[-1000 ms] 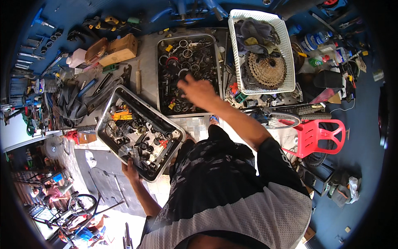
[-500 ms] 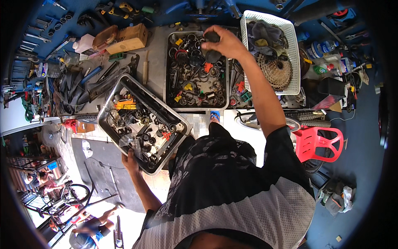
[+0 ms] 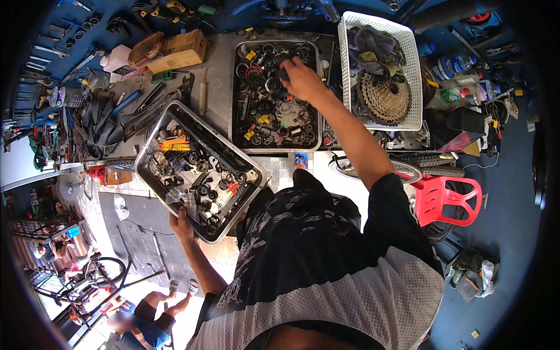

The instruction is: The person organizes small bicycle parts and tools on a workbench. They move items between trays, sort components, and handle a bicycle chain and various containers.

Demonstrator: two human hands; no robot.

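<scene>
My left hand [image 3: 182, 226] is closed on the near rim of a tilted metal tray [image 3: 153, 182], which rests partly against the bench edge. Inside it lie black rings, clamps, a yellow-and-orange piece [image 3: 175, 144], a red piece [image 3: 233, 188] and a clear plastic bag [image 3: 175, 195]. On the bench, a second metal tray [image 3: 318, 125] is full of small bike parts, mostly dark rings and clamps. Over its upper right part my right hand [image 3: 302, 80] reaches down, fingers curled round a black rounded part [image 3: 283, 60]. Its exact kind is hidden by the fingers.
A white plastic basket [image 3: 418, 87] with rags and a large cassette [image 3: 385, 98] stands right of the trays. Left on the bench are a cardboard box [image 3: 181, 51] and black tubes [image 3: 96, 125]. A red chair [image 3: 434, 201] stands at right; another person [image 3: 151, 326] sits at lower left.
My right hand has lowered toward the bench tray with the black part, its fingers now among the parts. The seated person at lower left has shifted. My left hand keeps its hold.
</scene>
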